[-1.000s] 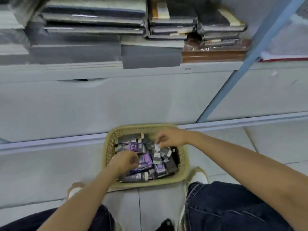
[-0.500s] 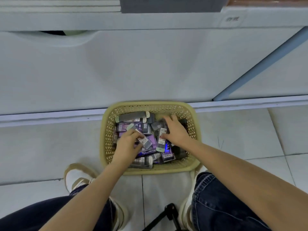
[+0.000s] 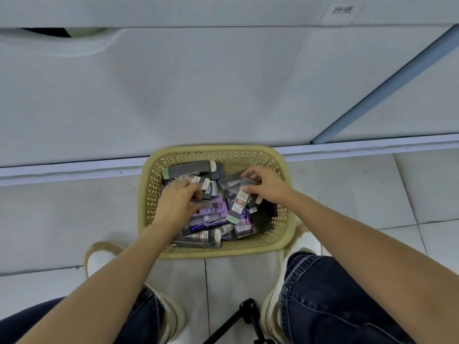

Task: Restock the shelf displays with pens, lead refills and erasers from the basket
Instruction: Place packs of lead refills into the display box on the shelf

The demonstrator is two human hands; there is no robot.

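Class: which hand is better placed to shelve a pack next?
Probably right: the right hand pinches a labelled refill pack; the left hand sits down among packs in the basket.

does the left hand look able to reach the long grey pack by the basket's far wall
Probably yes: the long grey pack lies uncovered on top, just beyond the left hand; the right hand, gripping a labelled case, is clear.

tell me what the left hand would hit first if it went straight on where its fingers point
Likely the dark lead refill case with a pale cap, lying just beyond the left hand in the yellow latticed plastic basket. Depth is unclear; they may already touch.
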